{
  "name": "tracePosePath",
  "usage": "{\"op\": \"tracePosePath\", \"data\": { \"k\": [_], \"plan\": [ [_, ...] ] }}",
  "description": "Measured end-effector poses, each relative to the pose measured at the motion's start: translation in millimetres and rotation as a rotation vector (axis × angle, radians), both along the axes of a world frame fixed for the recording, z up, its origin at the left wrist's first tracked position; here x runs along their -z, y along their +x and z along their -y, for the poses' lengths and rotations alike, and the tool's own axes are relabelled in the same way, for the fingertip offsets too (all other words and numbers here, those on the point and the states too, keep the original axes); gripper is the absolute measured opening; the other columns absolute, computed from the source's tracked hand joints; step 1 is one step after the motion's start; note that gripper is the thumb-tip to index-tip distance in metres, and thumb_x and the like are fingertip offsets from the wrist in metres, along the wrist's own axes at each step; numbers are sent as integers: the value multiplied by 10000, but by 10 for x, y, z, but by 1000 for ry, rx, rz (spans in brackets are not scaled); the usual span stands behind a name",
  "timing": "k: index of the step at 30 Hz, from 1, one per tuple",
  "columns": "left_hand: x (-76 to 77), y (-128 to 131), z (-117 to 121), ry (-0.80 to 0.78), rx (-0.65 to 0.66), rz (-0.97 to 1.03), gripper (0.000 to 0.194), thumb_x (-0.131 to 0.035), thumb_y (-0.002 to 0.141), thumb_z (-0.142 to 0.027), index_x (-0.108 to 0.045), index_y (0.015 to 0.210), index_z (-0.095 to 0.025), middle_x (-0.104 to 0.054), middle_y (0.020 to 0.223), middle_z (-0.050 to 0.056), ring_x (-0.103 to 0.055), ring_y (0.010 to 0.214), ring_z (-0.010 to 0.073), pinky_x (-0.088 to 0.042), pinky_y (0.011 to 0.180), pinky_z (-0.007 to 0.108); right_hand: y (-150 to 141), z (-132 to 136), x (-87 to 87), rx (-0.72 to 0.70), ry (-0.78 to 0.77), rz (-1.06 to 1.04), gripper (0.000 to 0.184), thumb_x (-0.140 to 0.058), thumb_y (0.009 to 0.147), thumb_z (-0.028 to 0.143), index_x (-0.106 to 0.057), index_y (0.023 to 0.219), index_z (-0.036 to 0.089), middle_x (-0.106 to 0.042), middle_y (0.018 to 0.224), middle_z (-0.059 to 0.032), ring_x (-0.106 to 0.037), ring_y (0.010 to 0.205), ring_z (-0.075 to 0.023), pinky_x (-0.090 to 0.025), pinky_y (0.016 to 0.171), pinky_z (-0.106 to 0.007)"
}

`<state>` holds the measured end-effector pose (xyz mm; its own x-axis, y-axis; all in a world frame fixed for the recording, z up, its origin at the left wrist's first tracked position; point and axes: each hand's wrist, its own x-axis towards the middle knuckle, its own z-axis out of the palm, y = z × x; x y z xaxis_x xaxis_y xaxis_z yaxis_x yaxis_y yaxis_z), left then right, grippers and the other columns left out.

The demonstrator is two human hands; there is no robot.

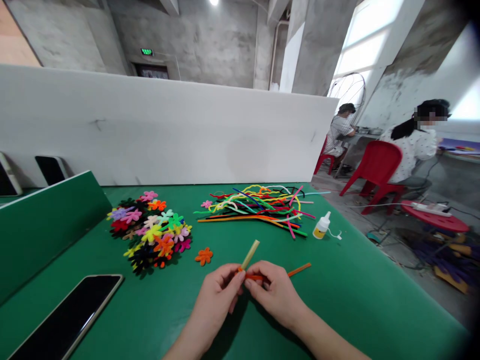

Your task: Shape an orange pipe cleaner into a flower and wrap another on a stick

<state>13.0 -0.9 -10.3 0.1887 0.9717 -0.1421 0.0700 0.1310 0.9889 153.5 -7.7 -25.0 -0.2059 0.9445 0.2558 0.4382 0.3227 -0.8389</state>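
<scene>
My left hand pinches a pale yellow-green stick that points up and away, with a bit of orange at its base. My right hand is closed on an orange pipe cleaner, whose free end sticks out to the right. The fingertips of both hands almost meet, and the orange strip runs between them; whether it is wrapped round the stick is hidden by the fingers. Just beyond my left hand lies a single orange pipe-cleaner flower.
A heap of colourful flowers is at the left, near a phone. Loose pipe cleaners lie at the back beside a glue bottle. A white partition borders the green table. Two people sit at the right.
</scene>
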Motion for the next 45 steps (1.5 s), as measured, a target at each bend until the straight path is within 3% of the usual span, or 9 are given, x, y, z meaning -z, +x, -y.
{"op": "tracePosePath", "data": {
  "k": [3, 7, 13, 18, 23, 31, 36, 41, 45],
  "plan": [
    [-44, -28, -8, 150, -16, -124, 205, -546, 710, -314, -631, 757, -133, -535, 539, -28, -431, 434, 88, -337, 410, 192, 51, -5, -42, -26, 67, 143, 108, -499, 783, 229, -597, 795, 187, -557, 661, 6, -467, 558, -109, -340, 515, -213],
    [-56, -75, -32, 321, -11, -278, 196, -508, 739, -275, -651, 777, -145, -638, 682, 26, -549, 633, 159, -421, 591, 235, 167, -26, -132, 2, 184, 325, 87, -512, 767, 175, -587, 805, 197, -577, 704, 1, -509, 663, -136, -332, 627, -264],
    [-65, -98, -22, 367, 90, -430, 240, -446, 776, -284, -650, 770, -158, -662, 725, 42, -566, 677, 174, -427, 639, 248, 274, -9, -265, -93, 312, 392, 81, -507, 798, 190, -587, 806, 197, -615, 755, -3, -526, 725, -138, -294, 699, -301],
    [-139, -86, 28, 368, 287, -492, 277, -415, 790, -285, -655, 738, -159, -659, 695, 33, -557, 649, 160, -408, 613, 226, 285, 27, -326, -182, 384, 354, 98, -510, 819, 233, -606, 825, 215, -653, 797, 0, -535, 740, -136, -278, 749, -322],
    [-178, -73, 80, 337, 524, -519, 303, -385, 808, -266, -635, 687, -146, -624, 636, 20, -520, 577, 136, -363, 540, 200, 323, 12, -355, -185, 281, 293, 73, -572, 775, 264, -627, 790, 219, -664, 752, 1, -554, 710, -145, -300, 754, -325],
    [-240, -57, 155, 254, 656, -434, 260, -435, 780, -243, -577, 585, -145, -451, 509, -40, -376, 490, 94, -271, 460, 183, 342, -43, -289, -166, -47, 74, 145, -613, 721, 283, -648, 814, 177, -640, 709, -5, -559, 664, -134, -415, 625, -244],
    [-265, -64, 154, 220, 592, -373, 237, -446, 769, -244, -625, 653, -139, -480, 540, -31, -398, 514, 99, -290, 478, 193, 350, -97, -199, -162, -160, -14, 165, -594, 727, 273, -642, 807, 136, -623, 680, -12, -544, 630, -128, -425, 578, -227],
    [-246, -51, 83, 229, 319, -281, 184, -496, 746, -266, -627, 776, -140, -558, 624, -5, -471, 579, 118, -357, 538, 204, 346, -103, -165, -115, -30, 60, 141, -500, 786, 186, -634, 777, 142, -630, 717, -19, -552, 653, -128, -413, 594, -225],
    [-217, -51, 35, 205, 119, -219, 227, -537, 715, -280, -608, 874, -134, -535, 571, -20, -466, 529, 117, -368, 503, 208, 312, -61, -210, -147, 17, 193, 176, -464, 813, 186, -638, 802, 163, -640, 758, -25, -557, 678, -138, -407, 615, -234]
  ]
}}
